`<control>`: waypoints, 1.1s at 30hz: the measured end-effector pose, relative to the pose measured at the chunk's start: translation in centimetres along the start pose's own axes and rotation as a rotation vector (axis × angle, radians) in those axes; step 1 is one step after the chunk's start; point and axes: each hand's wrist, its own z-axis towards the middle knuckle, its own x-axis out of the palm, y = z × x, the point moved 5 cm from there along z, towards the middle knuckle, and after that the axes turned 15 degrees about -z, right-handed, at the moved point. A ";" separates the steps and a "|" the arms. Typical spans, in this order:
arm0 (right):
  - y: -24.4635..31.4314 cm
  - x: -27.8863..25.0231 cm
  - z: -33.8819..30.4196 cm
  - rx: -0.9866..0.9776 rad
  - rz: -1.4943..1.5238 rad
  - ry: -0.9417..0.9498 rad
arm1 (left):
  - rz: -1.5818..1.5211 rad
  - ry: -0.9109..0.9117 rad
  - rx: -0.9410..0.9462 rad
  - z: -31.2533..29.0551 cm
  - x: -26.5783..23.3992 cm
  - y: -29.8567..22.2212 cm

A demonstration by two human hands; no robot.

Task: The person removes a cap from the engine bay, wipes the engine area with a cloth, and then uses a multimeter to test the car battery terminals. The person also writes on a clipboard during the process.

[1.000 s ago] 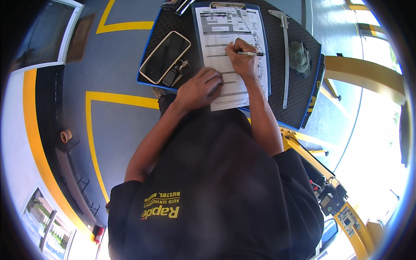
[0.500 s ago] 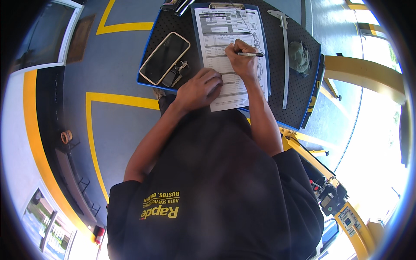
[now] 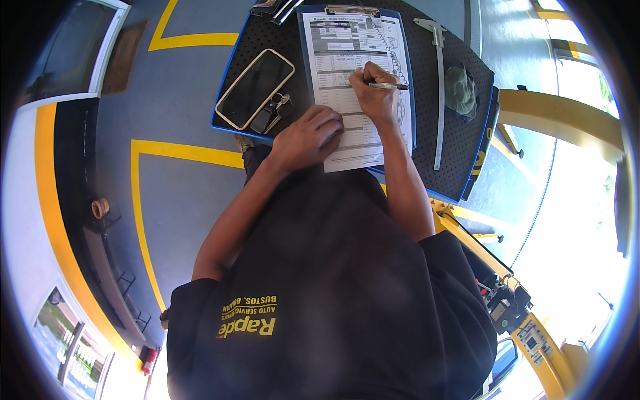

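A white printed form (image 3: 333,53) is clipped to a blue clipboard (image 3: 411,73) on a dark perforated tabletop (image 3: 267,30). In my right hand (image 3: 375,93), closed in a writing grip, is a pen (image 3: 390,86). That hand rests on the middle right of the form; its fingers hide the pen's tip. My left hand (image 3: 308,137) lies over the form's lower left edge. Its fingers curl inward, and the tips are hidden, so whatever may be under them does not show.
Left of the clipboard lie a phone (image 3: 257,90) in a pale case and keys with a black fob (image 3: 268,115). To its right are a steel vernier caliper (image 3: 439,100) and a crumpled grey-green cloth-like item (image 3: 461,92). A yellow lift arm (image 3: 560,117) stands beyond the table's right edge.
The whole view has shifted very slightly. Both hands keep almost the same places on the form, with the pen still in my right hand.
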 end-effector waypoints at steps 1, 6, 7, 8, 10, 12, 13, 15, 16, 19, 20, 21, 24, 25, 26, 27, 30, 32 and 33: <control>0.0 0.0 0.0 -0.002 0.014 -0.001 | 0.002 0.001 -0.005 0.0 0.0 0.0; 0.0 -0.1 0.0 -0.002 0.000 -0.007 | -0.012 0.007 -0.015 -0.1 -0.1 0.0; 0.0 -0.1 0.0 -0.003 0.006 -0.004 | -0.009 0.007 -0.011 -0.1 -0.1 0.0; 0.0 -0.1 0.0 -0.003 0.009 -0.008 | -0.008 0.007 -0.014 -0.1 -0.1 0.0; 0.0 -0.1 -0.1 -0.005 0.018 -0.016 | -0.010 0.007 -0.018 -0.1 0.0 0.0; 0.1 -0.1 0.0 -0.015 0.034 -0.031 | -0.010 0.009 -0.019 -0.1 -0.1 0.1; 0.0 -0.1 0.0 -0.004 0.035 -0.030 | 0.000 0.007 -0.011 -0.1 -0.1 0.1; -0.1 -0.1 0.0 0.015 0.039 -0.035 | 0.018 0.001 0.006 -0.1 -0.1 0.0; -0.1 0.0 0.0 0.008 0.035 -0.031 | 0.018 0.001 0.007 -0.1 -0.1 0.0; -0.1 0.0 -0.1 0.004 0.026 -0.031 | 0.006 0.008 -0.001 -0.1 -0.1 0.0; 0.0 0.0 -0.1 -0.005 0.024 -0.036 | -0.007 0.011 -0.010 -0.1 -0.1 0.0; 0.1 -0.1 -0.2 -0.020 0.024 -0.044 | -0.020 0.013 -0.018 -0.1 -0.1 0.0; 0.1 -0.1 -0.1 -0.026 0.050 -0.050 | -0.013 0.012 -0.009 -0.1 -0.1 0.0; 0.1 -0.1 -0.1 -0.032 0.041 -0.051 | -0.001 0.009 -0.001 0.0 -0.1 -0.1; 0.1 -0.2 -0.1 -0.041 0.035 -0.052 | 0.011 0.009 0.004 0.0 -0.2 0.0; 0.1 -0.2 0.0 -0.041 0.030 -0.066 | 0.024 0.008 0.010 0.0 -0.2 -0.1; 0.0 -0.1 -0.1 -0.024 0.060 -0.045 | 0.035 0.011 0.009 0.0 -0.2 0.0; 0.0 -0.1 -0.2 -0.028 0.043 -0.064 | 0.031 0.013 0.003 -0.1 -0.2 0.0; 0.0 -0.1 -0.2 -0.036 0.042 -0.075 | 0.029 0.017 0.000 -0.1 -0.2 0.0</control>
